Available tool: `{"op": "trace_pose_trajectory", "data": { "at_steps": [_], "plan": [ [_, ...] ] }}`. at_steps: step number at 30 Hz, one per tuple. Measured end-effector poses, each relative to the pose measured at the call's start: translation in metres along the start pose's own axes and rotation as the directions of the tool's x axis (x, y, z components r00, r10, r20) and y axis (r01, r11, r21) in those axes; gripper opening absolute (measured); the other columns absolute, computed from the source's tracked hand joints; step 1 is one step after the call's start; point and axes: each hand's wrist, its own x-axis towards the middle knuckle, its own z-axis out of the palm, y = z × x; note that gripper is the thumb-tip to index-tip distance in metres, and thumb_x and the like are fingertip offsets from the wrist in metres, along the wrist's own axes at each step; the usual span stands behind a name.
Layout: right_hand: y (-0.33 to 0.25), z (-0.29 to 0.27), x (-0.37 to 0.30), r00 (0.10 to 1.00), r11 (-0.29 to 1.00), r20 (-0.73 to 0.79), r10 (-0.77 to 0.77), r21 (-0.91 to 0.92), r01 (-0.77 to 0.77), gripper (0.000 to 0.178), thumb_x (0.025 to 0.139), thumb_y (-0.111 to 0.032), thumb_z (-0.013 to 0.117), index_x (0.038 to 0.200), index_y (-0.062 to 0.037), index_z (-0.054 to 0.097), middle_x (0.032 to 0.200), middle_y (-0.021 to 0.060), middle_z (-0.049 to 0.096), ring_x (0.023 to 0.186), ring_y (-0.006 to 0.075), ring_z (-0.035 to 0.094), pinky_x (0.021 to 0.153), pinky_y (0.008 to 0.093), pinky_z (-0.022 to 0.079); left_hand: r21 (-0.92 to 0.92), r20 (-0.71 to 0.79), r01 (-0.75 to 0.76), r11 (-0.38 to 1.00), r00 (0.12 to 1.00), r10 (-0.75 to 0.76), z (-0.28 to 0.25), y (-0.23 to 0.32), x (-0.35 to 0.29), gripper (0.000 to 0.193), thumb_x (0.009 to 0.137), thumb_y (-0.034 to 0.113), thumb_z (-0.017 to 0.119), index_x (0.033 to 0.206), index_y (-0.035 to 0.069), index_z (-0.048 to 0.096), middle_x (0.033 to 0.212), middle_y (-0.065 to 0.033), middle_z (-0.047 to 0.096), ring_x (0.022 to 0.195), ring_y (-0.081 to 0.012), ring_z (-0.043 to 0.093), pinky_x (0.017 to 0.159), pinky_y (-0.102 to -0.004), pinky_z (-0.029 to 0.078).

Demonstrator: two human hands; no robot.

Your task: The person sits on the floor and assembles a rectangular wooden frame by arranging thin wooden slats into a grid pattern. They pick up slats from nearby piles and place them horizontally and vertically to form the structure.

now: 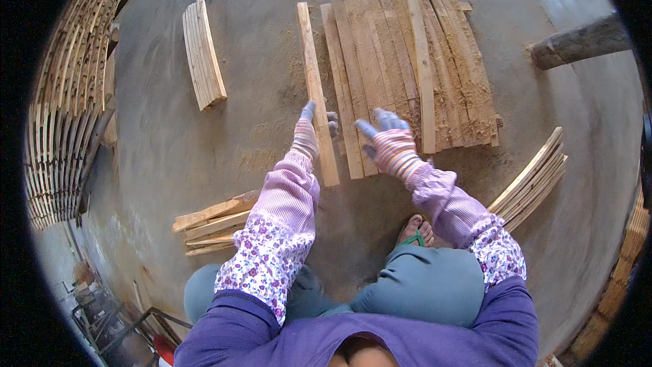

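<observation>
Sorting step: left hand (311,129) is gripping single plank (316,92) on floor (258,129); right hand (388,137) is hovering spread wide beside plank pile (407,68); next move probably needs lifting it clear.

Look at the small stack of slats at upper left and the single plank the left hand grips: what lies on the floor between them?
Nothing but bare dusty concrete floor separates the small stack from the single plank, gripped by the left hand, in the head view.

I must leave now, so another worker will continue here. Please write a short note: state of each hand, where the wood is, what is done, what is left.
Left hand: gloved, gripping the single slat pulled aside from the flat row of slats.
Right hand: gloved, open, hovering over the row's near end.
Done, it seems: small stacks lie at upper left, lower left and right.
Left: the row's remaining slats.
</observation>
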Motion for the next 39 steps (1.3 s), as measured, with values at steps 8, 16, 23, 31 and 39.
{"op": "trace_pose_trajectory", "data": {
  "at_steps": [8,16,23,31,39],
  "plan": [
    [-0.010,0.028,0.010,0.994,0.997,0.092,-0.063,-0.037,0.067,0.043,0.091,-0.044,0.063,0.130,-0.0260,0.062,0.161,0.0214,0.032,0.147,0.0437,0.031,0.118,0.0573,0.023,-0.088,0.097,0.060,0.994,0.994,-0.051,-0.023,0.018,0.003,0.070,0.102,0.065,0.030,0.131,0.008,0.059,0.093,-0.0162,0.070,0.066,-0.0258,0.065,0.062,-0.0402,0.057],
    [-0.020,0.021,0.017,0.997,0.998,-0.065,0.034,0.051,-0.030,0.047,0.075,-0.038,0.082,0.113,-0.0162,0.064,0.139,0.0186,0.052,0.131,0.0374,0.047,0.106,0.0514,0.039,0.323,-0.007,-0.136,0.937,0.989,0.146,-0.017,0.014,0.002,0.034,0.090,0.012,0.074,0.120,0.005,0.059,0.086,-0.0059,0.069,0.062,-0.0157,0.064,0.056,-0.0304,0.054],
    [0.037,0.034,0.022,0.854,0.304,0.164,0.494,0.888,-0.346,0.048,0.082,-0.004,0.070,0.128,-0.0055,0.058,0.094,0.0084,0.069,0.085,0.0188,0.066,0.078,0.0348,0.055,0.852,-0.104,-0.108,0.512,0.924,0.368,0.024,-0.018,0.004,0.078,0.080,0.015,0.083,0.146,0.006,0.042,0.107,-0.0122,0.070,0.100,-0.0254,0.067,0.093,-0.0376,0.053],
    [-0.036,-0.006,0.022,0.946,0.959,0.194,0.261,0.061,-0.277,0.087,0.079,-0.046,0.079,0.145,-0.0060,0.041,0.139,0.0267,0.054,0.117,0.0397,0.063,0.099,0.0447,0.052,0.762,-0.093,-0.162,0.627,0.931,0.354,0.001,-0.036,0.022,0.081,0.078,0.009,0.078,0.149,0.009,0.039,0.118,-0.0177,0.069,0.110,-0.0307,0.067,0.100,-0.0404,0.050],
    [0.014,0.018,0.033,0.926,0.736,0.194,0.324,0.564,-0.376,0.062,0.079,-0.016,0.070,0.137,-0.0002,0.053,0.122,0.0187,0.065,0.106,0.0293,0.067,0.092,0.0387,0.054,0.663,-0.013,-0.193,0.724,0.963,0.269,0.007,-0.042,0.039,0.071,0.079,0.000,0.077,0.143,0.004,0.045,0.112,-0.0104,0.070,0.098,-0.0227,0.066,0.086,-0.0349,0.055]
  ]
}}
